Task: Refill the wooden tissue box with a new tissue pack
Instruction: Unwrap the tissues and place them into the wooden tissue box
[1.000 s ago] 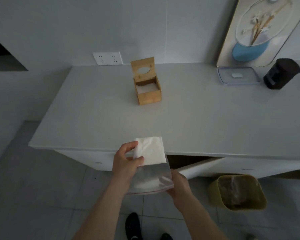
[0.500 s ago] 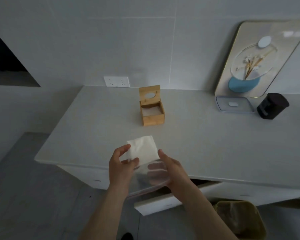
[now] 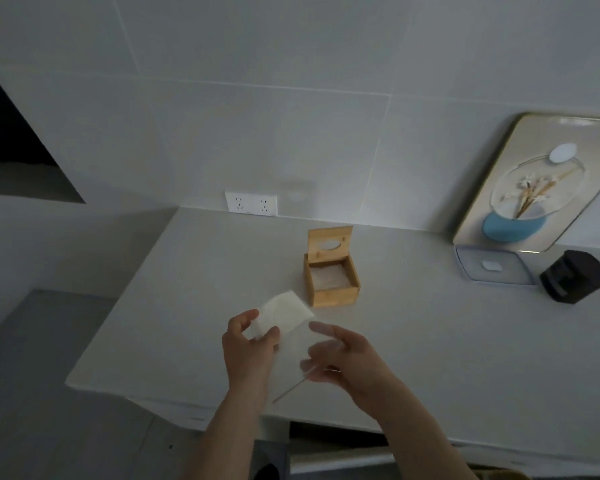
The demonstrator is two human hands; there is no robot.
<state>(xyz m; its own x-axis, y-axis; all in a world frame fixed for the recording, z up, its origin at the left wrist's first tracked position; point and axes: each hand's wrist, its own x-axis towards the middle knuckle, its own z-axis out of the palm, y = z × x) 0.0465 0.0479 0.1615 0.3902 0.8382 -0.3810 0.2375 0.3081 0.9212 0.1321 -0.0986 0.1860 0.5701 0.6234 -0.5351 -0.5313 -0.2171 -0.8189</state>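
Grey-tiled wall (image 3: 257,98) and a pale counter (image 3: 430,341) fill the dim room, where a person stands with both bare hands raised over the counter's front edge. At centre, a wooden box (image 3: 331,282) sits with its hinged lid (image 3: 329,243) standing upright at the back, the oval slot in the lid facing forward, and the open body showing something pale at the bottom. Left hand (image 3: 248,344) pinches a white tissue pack (image 3: 281,315) between thumb and fingers, the pack tilted and held just in front of the box, near it but not touching. Right hand (image 3: 340,355) curls loosely around a clear plastic bag (image 3: 298,358), which is blurred and barely visible; a thin line at its lower edge slants down toward the left wrist. A double socket (image 3: 251,203) is set in the wall just above the counter. Far right, a framed flower picture (image 3: 541,188) leans on the wall, with a clear lidded container (image 3: 492,268) and a dark object (image 3: 574,276) before it. No brand, label or writing can be read anywhere.
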